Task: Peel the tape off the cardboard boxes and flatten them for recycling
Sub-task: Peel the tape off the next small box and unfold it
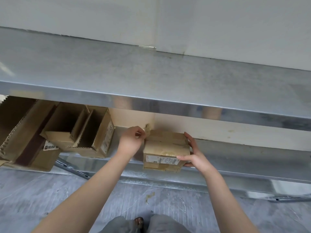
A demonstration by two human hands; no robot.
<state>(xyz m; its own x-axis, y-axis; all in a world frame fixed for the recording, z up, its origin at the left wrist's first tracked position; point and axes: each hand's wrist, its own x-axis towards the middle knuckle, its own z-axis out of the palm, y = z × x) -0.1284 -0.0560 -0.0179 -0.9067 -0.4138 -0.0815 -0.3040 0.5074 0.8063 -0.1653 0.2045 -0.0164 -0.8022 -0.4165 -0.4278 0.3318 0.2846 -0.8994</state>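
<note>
- Stretching across the upper half of the view is a steel table, and its top is lying bare against a pale wall.
- Running beneath it is a lower shelf, also steel, which is carrying all the cardboard.
- Sitting at the shelf's left end are several open boxes, tipped so that their mouths are facing up and outward.
- Resting near the shelf's front edge, well apart from those, is a small box; its long axis is running left to right along the shelf, and its labelled face is pointing toward the person.
- The small box is looking brown and worn, with its top flaps closed, glossy tape crossing the top, and a white label stuck on the front.
- The right hand is holding the small box's right end, fingers lying along the side and thumb pressing the front beside the label.
- The left hand is hovering just beside the top left corner, with fingertips pinching together.
- A strip of tape is rising from that corner, caught in the left hand's pinch.
</note>
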